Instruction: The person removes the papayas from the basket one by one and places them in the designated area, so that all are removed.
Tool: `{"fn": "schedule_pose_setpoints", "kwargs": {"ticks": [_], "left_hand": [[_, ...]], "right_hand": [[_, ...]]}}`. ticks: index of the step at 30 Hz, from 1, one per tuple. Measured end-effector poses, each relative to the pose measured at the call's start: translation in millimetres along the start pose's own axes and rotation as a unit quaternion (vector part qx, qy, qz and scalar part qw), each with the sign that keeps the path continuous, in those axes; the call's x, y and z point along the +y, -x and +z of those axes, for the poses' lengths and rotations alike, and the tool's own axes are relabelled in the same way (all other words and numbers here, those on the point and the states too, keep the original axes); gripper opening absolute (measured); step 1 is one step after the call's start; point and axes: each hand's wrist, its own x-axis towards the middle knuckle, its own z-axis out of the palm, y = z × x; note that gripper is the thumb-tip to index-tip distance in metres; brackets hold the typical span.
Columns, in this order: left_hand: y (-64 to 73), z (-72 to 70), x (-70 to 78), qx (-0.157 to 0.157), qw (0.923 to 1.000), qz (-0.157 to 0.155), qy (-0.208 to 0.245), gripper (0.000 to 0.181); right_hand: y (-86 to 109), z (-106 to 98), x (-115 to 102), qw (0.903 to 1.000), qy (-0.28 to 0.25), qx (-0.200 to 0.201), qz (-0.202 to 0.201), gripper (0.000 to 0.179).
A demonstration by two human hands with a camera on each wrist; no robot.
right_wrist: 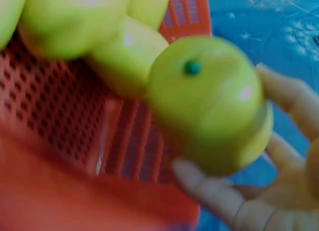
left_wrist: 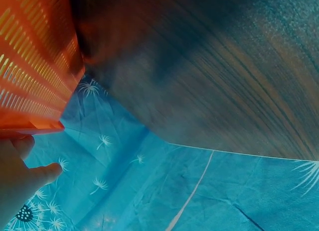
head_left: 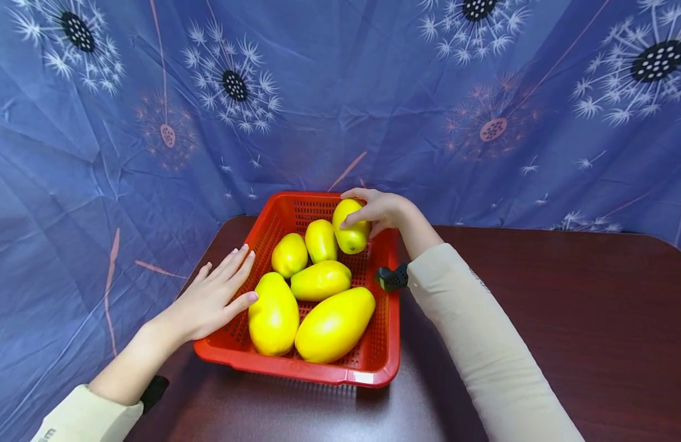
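A red plastic basket point(head_left: 296, 367) holds several smooth yellow mangoes, among them two large ones, a left one point(head_left: 273, 314) and a right one point(head_left: 335, 325), at its near end. At the far right corner my right hand point(head_left: 386, 210) grips a smaller mango point(head_left: 351, 241), thumb on one side and fingers on the other. The right wrist view shows the green stem spot on this held mango point(right_wrist: 204, 106). My left hand point(head_left: 210, 307) lies over the basket's left rim with fingers extended, its thumb tip beside the large left mango.
The basket stands on a dark brown wooden table point(head_left: 539, 307), whose surface stretches to the right. Behind and to the left hangs a blue cloth point(head_left: 340, 80) with a dandelion print. A black wrist device point(head_left: 392, 278) overlaps the basket's right rim.
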Motion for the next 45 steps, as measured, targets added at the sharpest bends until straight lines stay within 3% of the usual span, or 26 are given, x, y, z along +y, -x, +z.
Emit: {"fn": "schedule_pose_setpoints", "kwargs": {"ticks": [9, 21, 45], "left_hand": [[-0.3, -0.5, 0.2, 0.003, 1.0, -0.001, 0.001, 0.073], [0.5, 0.4, 0.6, 0.006, 0.9999, -0.002, 0.011, 0.074], [1.7, -1.0, 3.4, 0.009, 0.9999, -0.002, 0.011, 0.074]], "right_hand": [[27.1, -35.4, 2.9, 0.9982, -0.044, -0.018, -0.037, 0.073], [60.1, -70.0, 26.6, 0.996, -0.071, -0.005, -0.055, 0.071], [89.1, -99.0, 78.4, 0.9944, -0.079, 0.025, -0.065, 0.077]]}}
